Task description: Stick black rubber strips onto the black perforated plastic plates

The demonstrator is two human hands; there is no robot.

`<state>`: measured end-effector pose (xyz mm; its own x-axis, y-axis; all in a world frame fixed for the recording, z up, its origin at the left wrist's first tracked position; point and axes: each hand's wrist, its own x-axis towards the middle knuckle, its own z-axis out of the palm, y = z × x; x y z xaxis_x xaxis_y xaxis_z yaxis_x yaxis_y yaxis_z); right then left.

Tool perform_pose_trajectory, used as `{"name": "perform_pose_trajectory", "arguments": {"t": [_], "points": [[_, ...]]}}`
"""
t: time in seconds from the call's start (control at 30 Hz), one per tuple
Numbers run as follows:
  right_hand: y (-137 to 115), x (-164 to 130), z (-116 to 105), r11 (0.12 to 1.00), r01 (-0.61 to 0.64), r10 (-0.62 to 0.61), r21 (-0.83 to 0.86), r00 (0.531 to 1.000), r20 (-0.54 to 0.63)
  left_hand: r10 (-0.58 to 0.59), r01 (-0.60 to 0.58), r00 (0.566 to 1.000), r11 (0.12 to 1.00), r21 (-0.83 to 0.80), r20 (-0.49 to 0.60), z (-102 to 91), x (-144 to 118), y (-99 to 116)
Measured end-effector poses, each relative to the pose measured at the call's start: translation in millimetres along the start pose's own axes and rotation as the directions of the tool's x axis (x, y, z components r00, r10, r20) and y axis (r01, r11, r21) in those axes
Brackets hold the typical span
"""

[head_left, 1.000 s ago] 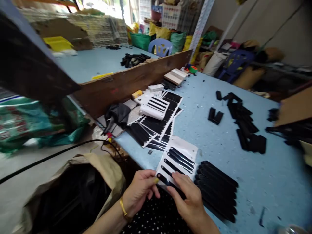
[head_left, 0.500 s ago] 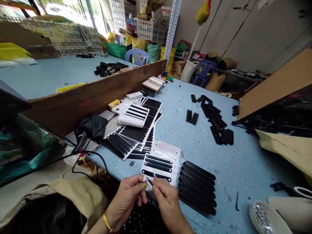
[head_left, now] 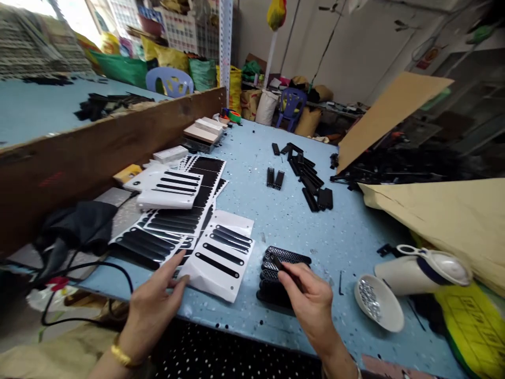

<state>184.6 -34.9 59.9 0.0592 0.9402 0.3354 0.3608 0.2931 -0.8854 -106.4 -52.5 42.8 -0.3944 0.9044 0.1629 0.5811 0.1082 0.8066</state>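
Note:
My left hand (head_left: 155, 300) is open, its thumb and forefinger apart at the lower left edge of a white sheet (head_left: 219, 279) that carries several long black stickers (head_left: 223, 253). I cannot tell whether the fingertips press on it. My right hand (head_left: 310, 297) pinches a thin black piece (head_left: 278, 261), mostly hidden by the fingers. It is over a row of black strips with a patterned surface (head_left: 286, 255), and whether the two touch is unclear. More sticker sheets (head_left: 209, 164) lie fanned out beyond the left hand, with a folded white sheet (head_left: 169, 200) on top.
Several loose black parts (head_left: 310, 176) lie farther back on the blue table (head_left: 244, 200). At the right are a white bowl (head_left: 389, 313) of small shiny metal parts, a pale jug (head_left: 410, 273) and a hex key (head_left: 340, 283). A wooden board (head_left: 118, 126) borders the left.
My hands have parted: the left moved left to the sheet's edge, the right moved over the patterned strips with the thin black piece. The view has turned right.

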Motion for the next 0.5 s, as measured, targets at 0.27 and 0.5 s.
{"name": "perform_pose_trajectory", "arguments": {"t": [0.27, 0.5], "points": [[2.4, -57.7, -14.0, 0.963, 0.220, -0.187, -0.155, 0.961, 0.205, -0.082, 0.421, 0.723, 0.840, -0.343, 0.686, 51.2, -63.6, 51.0], [6.6, -74.2, -30.8, 0.933, 0.244, -0.228, -0.266, 0.970, 0.088, -0.085, 0.713, 0.515, 0.595, -0.371, 0.853, 84.8, -65.6, 72.5]]}}
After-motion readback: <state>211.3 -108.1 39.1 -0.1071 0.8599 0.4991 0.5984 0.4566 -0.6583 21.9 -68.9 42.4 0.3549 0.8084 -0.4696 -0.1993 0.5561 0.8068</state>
